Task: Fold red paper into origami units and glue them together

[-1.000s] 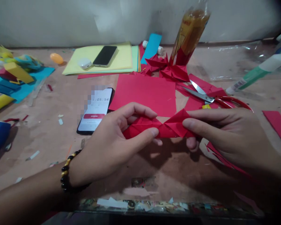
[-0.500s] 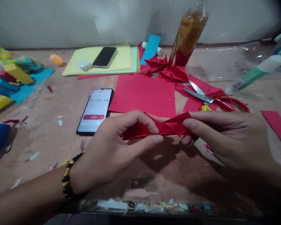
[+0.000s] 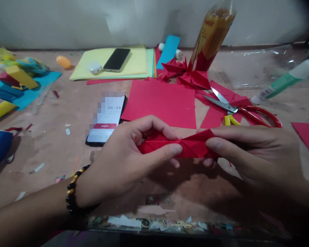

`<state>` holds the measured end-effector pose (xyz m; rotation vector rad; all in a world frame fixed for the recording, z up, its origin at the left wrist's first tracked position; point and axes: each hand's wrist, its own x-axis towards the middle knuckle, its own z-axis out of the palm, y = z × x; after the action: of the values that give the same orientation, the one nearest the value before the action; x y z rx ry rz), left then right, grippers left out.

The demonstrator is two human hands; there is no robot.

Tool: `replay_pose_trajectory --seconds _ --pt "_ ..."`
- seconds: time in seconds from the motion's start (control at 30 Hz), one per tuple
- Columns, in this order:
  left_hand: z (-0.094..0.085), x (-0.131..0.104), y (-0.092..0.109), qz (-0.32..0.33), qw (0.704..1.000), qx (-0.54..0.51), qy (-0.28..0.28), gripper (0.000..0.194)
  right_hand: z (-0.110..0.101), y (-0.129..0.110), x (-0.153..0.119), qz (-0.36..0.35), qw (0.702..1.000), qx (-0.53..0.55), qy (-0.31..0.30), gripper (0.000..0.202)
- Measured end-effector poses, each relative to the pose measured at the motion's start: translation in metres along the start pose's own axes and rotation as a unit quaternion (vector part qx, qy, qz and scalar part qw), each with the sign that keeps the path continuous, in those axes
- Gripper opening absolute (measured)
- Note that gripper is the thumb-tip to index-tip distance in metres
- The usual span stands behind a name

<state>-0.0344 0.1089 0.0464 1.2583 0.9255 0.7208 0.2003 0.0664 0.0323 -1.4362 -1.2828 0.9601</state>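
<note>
Between my two hands is a long strip-like piece of folded red paper [image 3: 193, 146], held up over the front of the table. My left hand [image 3: 141, 151] pinches its left part, thumb in front and index finger along the top edge. The right end is gripped by my right hand [image 3: 247, 151], with the thumb on the near face and the fingers behind. A pointed flap stands up near the right thumb. Just behind the hands lies a flat red paper sheet [image 3: 162, 103]. Several folded red paper pieces [image 3: 193, 79] are clustered beyond it.
Red-handled scissors [image 3: 238, 109] lie on red scraps behind my right hand. A lit phone [image 3: 104, 120] is left of the sheet. A tilted bottle [image 3: 211, 37], a glue stick [image 3: 285, 80], and a yellow paper stack [image 3: 84, 70] with a dark phone [image 3: 117, 59] stand or lie farther back.
My left thumb and fingers have shifted on the folded red paper, and its near face is now turned more toward me. The right hand keeps its grip. The view has shifted slightly.
</note>
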Motion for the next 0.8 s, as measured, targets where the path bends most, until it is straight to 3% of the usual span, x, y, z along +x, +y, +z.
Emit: replay_pose_trajectory --seconds 0.5,0.63,0.8 --pt "0.001 0.000 0.000 -0.016 1.000 -0.004 -0.019 0.019 -0.004 0.004 0.004 -0.042 0.998 0.006 -0.037 0.017" --pt "-0.001 -0.001 0.001 -0.040 0.999 -0.022 -0.023 0.020 -0.007 0.006 0.006 -0.090 0.994 -0.020 -0.065 0.022" --pt "-0.001 -0.001 0.001 -0.030 0.999 0.006 -0.031 0.028 -0.009 0.008 0.009 -0.060 0.989 -0.011 -0.138 0.009"
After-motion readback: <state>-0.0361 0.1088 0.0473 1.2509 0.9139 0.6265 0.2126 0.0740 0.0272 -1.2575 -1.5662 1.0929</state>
